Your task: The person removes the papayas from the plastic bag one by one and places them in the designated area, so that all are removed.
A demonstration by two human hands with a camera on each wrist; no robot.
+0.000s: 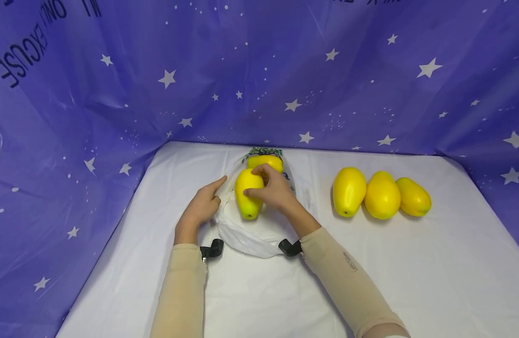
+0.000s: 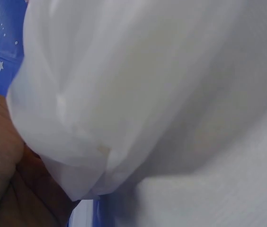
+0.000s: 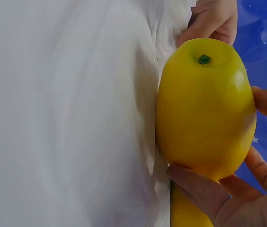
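A white plastic bag [image 1: 246, 237] lies open on the table with one yellow mango [image 1: 265, 161] inside it at the far end. My right hand [image 1: 273, 190] grips a second yellow mango [image 1: 247, 199] at the bag's mouth; the right wrist view shows my fingers [image 3: 197, 187] and thumb curled round this mango [image 3: 204, 109], stem end up. My left hand [image 1: 203, 206] holds the bag's left edge, and the left wrist view has the bag's film [image 2: 138, 94] bunched against the palm [image 2: 1, 165].
Three more yellow mangoes [image 1: 349, 191] [image 1: 382, 195] [image 1: 413, 197] lie side by side at the right on the white tablecloth [image 1: 411, 281]. A purple star-printed cloth [image 1: 259, 70] walls in the back and both sides.
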